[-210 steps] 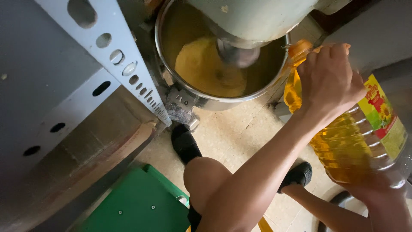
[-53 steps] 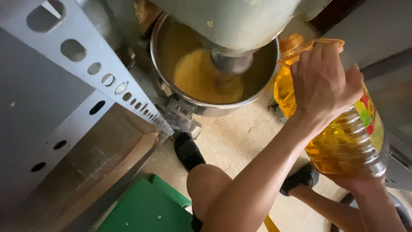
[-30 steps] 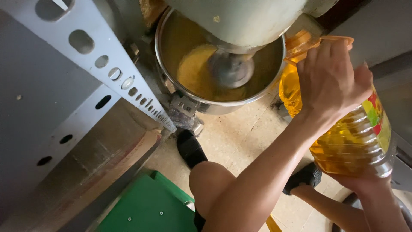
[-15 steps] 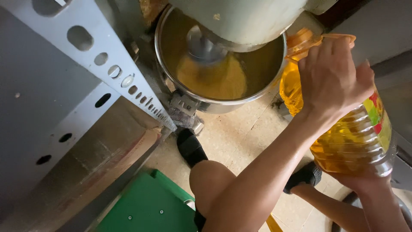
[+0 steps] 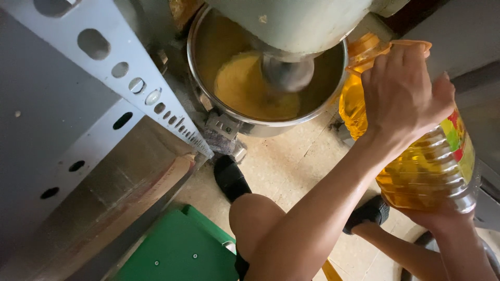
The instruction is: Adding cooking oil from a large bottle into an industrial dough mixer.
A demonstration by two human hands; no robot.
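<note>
Two hands carry one large clear oil bottle (image 5: 416,161), tilted with its orange neck toward the steel mixing bowl (image 5: 208,99). My left hand (image 5: 403,96) is wrapped over the bottle's shoulder and orange handle, fingers closed around it. My right hand (image 5: 442,216) cups the base from below; I cannot tell how its fingers lie, since the bottle hides them.

Bottle position: to the right of the bowl, its neck just beside the rim, the body sloping down and away toward the right hand. I cannot tell whether oil is leaving the neck.

Bowl contents: yellow batter (image 5: 245,91), with the mixer's beater (image 5: 288,73) blurred at the centre beneath the pale mixer head (image 5: 297,21).

Judgement on handling: the weight belongs on the lower hand, with the upper hand governing tilt only. A slow lift at the base should keep the stream thin and over the rim, well clear of the beater.

Surroundings: a grey perforated metal bracket (image 5: 125,78) at left, a green stool (image 5: 177,250) below, black shoes (image 5: 229,177) on the tiled floor (image 5: 291,161).
</note>
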